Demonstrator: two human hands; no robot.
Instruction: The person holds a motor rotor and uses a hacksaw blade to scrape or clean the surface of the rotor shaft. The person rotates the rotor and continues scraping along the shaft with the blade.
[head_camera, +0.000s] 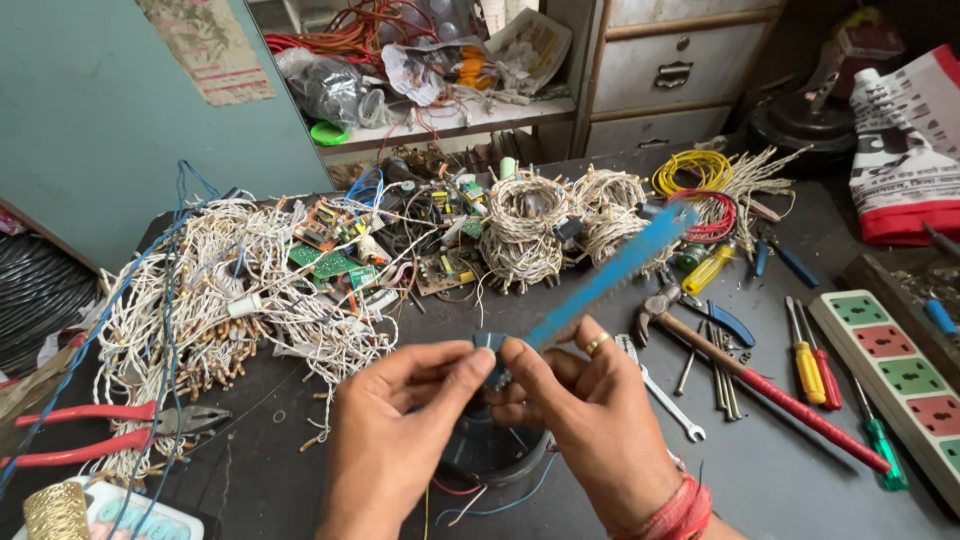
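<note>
While my left hand (395, 440) pinches a small dark part (489, 343) between thumb and forefinger, my right hand (590, 430) closes its fingertips on the same piece and also grips a blue hacksaw blade (610, 272), which slants up and away to the right over the dark worktable (800, 470). Just below my hands sits a round black housing (495, 450) with thin red and blue leads (partly hidden by my fingers). A heap of white wire strings (220, 300) lies to the left beside red-handled pliers (110, 430), and a hammer (760, 385), screwdrivers (812, 365) and a power strip (895, 375) lie to the right.
</note>
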